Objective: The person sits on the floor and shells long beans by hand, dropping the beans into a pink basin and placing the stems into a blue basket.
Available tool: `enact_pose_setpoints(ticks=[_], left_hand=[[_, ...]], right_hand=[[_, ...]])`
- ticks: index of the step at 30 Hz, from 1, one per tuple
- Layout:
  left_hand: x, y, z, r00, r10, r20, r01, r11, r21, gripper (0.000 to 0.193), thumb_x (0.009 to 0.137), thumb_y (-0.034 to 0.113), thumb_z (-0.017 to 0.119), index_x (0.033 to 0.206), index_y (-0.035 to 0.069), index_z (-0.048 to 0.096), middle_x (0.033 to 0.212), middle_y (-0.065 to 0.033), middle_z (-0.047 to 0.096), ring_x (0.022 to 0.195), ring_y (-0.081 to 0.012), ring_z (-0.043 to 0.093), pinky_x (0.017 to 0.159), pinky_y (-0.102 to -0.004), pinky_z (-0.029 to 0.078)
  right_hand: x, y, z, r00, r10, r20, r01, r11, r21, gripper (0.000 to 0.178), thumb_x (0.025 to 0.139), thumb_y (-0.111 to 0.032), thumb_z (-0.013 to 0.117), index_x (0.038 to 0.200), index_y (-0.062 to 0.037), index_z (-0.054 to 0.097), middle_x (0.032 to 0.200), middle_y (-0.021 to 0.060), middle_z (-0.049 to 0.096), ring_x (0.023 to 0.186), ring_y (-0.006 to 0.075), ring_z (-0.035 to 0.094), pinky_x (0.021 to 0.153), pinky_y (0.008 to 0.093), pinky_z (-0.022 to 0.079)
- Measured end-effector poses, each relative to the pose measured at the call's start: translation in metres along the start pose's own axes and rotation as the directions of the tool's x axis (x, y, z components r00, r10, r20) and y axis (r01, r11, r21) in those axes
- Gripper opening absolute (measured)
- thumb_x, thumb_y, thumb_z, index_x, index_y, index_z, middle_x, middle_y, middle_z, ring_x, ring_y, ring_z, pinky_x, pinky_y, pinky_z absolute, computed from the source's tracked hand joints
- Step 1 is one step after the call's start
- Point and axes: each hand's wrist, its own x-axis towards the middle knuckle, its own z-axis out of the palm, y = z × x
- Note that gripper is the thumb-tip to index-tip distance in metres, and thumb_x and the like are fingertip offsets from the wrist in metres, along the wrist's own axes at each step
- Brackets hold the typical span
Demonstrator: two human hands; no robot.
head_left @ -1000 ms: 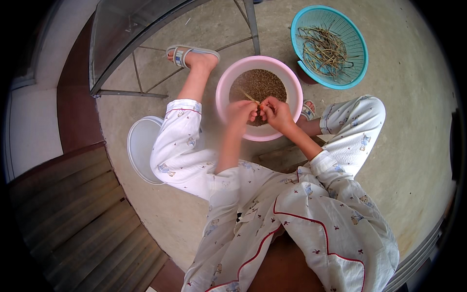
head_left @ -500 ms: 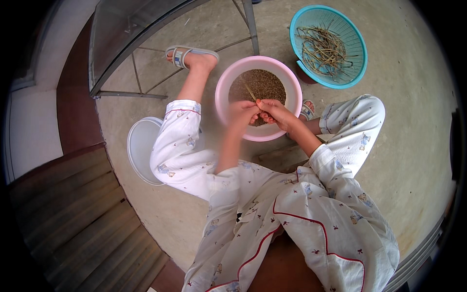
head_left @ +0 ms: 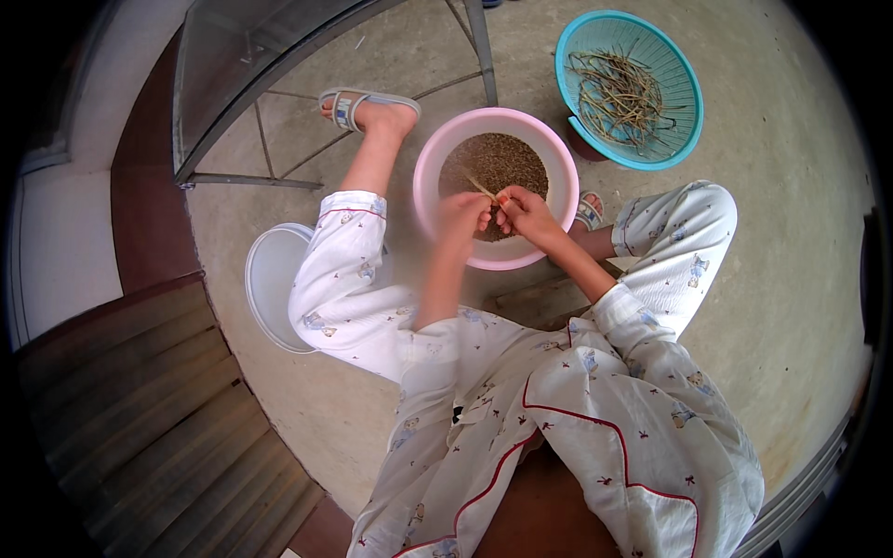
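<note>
Seated over a pink tub [head_left: 566, 167] on a concrete floor [head_left: 753, 288], a person bends both bare hands to one thin, straw-coloured pod [head_left: 479, 186]. The pod's long axis slants across the tub: the loose end points up toward the far left part of the rim, and the other end drops toward the near right, into the meeting place of the two hands.

The left hand [head_left: 468, 214] lies nearer the loose end, which rises just beyond its knuckles; the right hand [head_left: 526, 214] comes in from the right edge of the tub. Both grips are pinched on the pod's lower end, fingertips almost touching, though blur over the left hand hides exactly which fingers press.

The pod lies ahead of the grip and slightly left, above a bed of small brown bits [head_left: 507, 160] in the tub. Beyond the tub's far right edge, a teal basket [head_left: 686, 88] carries a tangle of dry pods [head_left: 619, 98], well apart from either hand.
</note>
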Motion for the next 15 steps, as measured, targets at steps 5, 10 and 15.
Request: enact_pose_setpoints(ticks=[5, 10, 15], left_hand=[[0.000, 0.003, 0.002, 0.999, -0.027, 0.026, 0.028, 0.999, -0.015, 0.008, 0.078, 0.005, 0.064, 0.081, -0.002, 0.066, 0.066, -0.0047, 0.061, 0.053, -0.0076, 0.053, 0.044, -0.0194, 0.041], [-0.001, 0.004, 0.002, 0.997, -0.053, 0.062, 0.051, 0.998, 0.030, 0.009, 0.078, 0.004, 0.064, 0.082, -0.004, 0.066, 0.068, -0.0061, 0.062, 0.054, -0.0075, 0.054, 0.045, -0.0187, 0.040], [-0.005, 0.008, 0.004, 0.996, -0.038, 0.078, 0.033, 0.997, 0.070, 0.011, 0.078, 0.004, 0.059, 0.082, -0.002, 0.066, 0.064, -0.0028, 0.059, 0.052, -0.0070, 0.051, 0.048, -0.0193, 0.040]], right_hand=[[0.001, 0.005, -0.007, 0.999, -0.041, -0.002, 0.041, 0.995, 0.087, 0.005, 0.089, -0.004, 0.051, 0.085, -0.0010, 0.053, 0.067, 0.0051, 0.060, 0.055, 0.0088, 0.056, 0.049, 0.0229, 0.044], [0.001, 0.007, -0.002, 0.995, -0.083, -0.060, 0.086, 0.995, 0.050, 0.004, 0.088, -0.002, 0.051, 0.084, -0.0002, 0.053, 0.067, 0.0056, 0.060, 0.053, 0.0090, 0.056, 0.048, 0.0227, 0.045], [-0.003, 0.003, 0.003, 0.989, -0.107, -0.099, 0.104, 0.994, -0.038, 0.007, 0.091, -0.003, 0.050, 0.085, 0.0002, 0.052, 0.069, 0.0062, 0.061, 0.055, 0.0105, 0.058, 0.048, 0.0215, 0.045]])
